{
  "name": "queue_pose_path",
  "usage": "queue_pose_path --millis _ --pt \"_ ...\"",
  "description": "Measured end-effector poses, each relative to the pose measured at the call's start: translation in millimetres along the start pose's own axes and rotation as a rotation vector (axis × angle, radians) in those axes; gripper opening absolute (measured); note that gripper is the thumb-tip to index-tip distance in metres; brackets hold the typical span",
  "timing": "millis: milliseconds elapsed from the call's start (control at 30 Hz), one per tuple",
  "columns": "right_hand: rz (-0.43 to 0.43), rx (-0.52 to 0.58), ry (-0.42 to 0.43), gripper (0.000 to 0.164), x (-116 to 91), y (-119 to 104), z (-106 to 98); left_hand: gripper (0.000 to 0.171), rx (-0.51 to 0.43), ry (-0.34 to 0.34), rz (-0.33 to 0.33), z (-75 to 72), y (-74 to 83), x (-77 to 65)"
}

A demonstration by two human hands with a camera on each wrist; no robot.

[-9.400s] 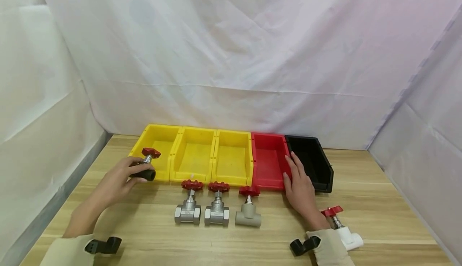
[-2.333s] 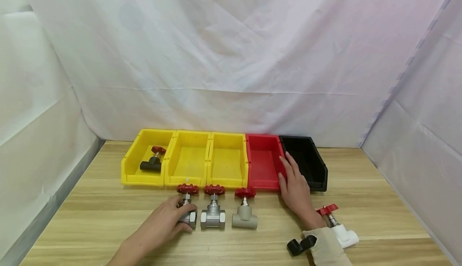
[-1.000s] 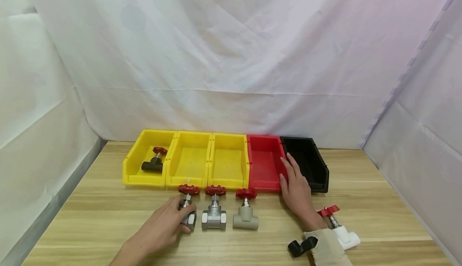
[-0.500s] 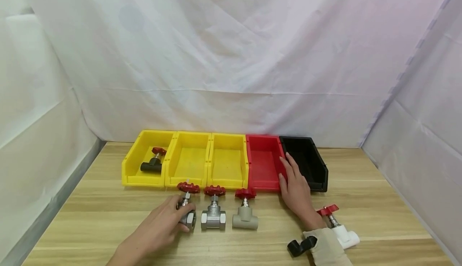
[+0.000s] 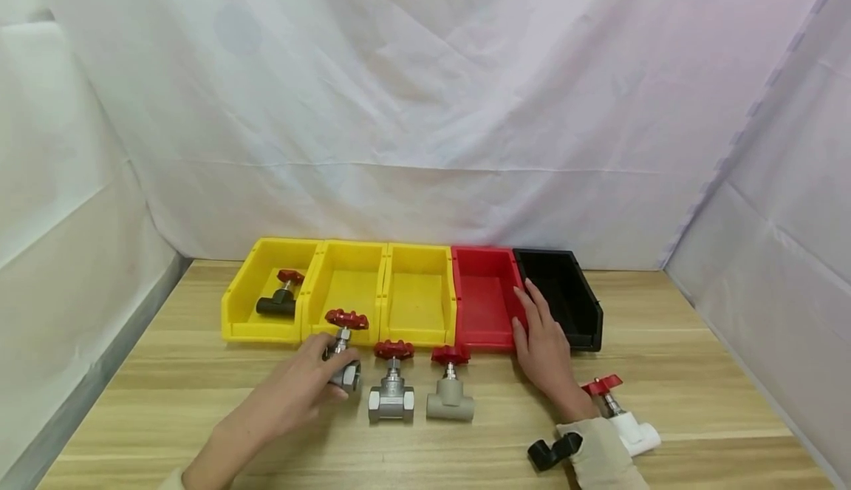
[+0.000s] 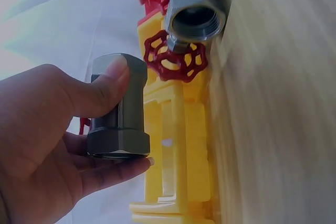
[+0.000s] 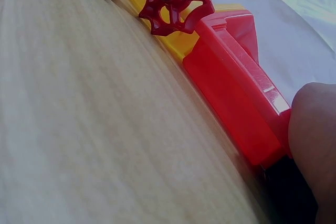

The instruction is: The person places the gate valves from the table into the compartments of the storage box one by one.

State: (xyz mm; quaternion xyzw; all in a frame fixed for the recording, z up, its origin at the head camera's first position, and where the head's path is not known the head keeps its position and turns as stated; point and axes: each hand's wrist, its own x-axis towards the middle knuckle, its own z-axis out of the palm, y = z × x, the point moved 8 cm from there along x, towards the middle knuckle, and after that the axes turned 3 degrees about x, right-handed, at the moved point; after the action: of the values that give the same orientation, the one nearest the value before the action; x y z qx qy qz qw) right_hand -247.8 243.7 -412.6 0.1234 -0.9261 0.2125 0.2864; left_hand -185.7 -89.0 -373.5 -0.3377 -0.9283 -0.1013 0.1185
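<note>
Left hand gripping a metal valve, lower left of centre.
Right of centre, the right hand rests on the red bin, fingers loosely extended.

left hand: grips metal valve | right hand: touches red bin

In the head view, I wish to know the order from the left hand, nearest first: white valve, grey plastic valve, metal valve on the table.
From the left hand:
1. Metal valve, just to its right.
2. Grey plastic valve, the next one rightward.
3. White valve, far right, beside the right sleeve.
</note>
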Motion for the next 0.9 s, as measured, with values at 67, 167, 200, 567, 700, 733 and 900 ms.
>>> queue_pose_path --millis 67,167,200,567,700,733,900 --pt "0.000 -0.001 0.001 0.059 0 1 0 0.051 0.011 0.026 0.015 -5.0 -2.8 6.0" --pt "-0.001 -0.001 0.005 0.059 -1 1 1 0.050 0.015 0.043 0.031 -8.6 -6.8 14.2" --pt "-0.002 0.000 0.006 0.059 -1 2 1 0.050 0.018 0.042 0.031 -8.8 -8.3 16.8" --pt "-0.001 0.004 0.003 0.060 1 0 2 0.046 0.036 0.055 0.002 -8.0 -30.3 42.5" --pt "0.002 0.002 0.005 0.059 1 -1 1 0.043 0.022 0.056 -0.026 -6.5 -38.2 53.5" --pt "0.002 0.004 0.006 0.059 1 -1 1 0.042 0.016 0.051 -0.033 -5.5 -39.9 56.1" --pt "0.011 -0.001 -0.002 0.058 1 1 2 0.041 -0.005 -0.002 -0.093 4.5 -49.4 67.1"
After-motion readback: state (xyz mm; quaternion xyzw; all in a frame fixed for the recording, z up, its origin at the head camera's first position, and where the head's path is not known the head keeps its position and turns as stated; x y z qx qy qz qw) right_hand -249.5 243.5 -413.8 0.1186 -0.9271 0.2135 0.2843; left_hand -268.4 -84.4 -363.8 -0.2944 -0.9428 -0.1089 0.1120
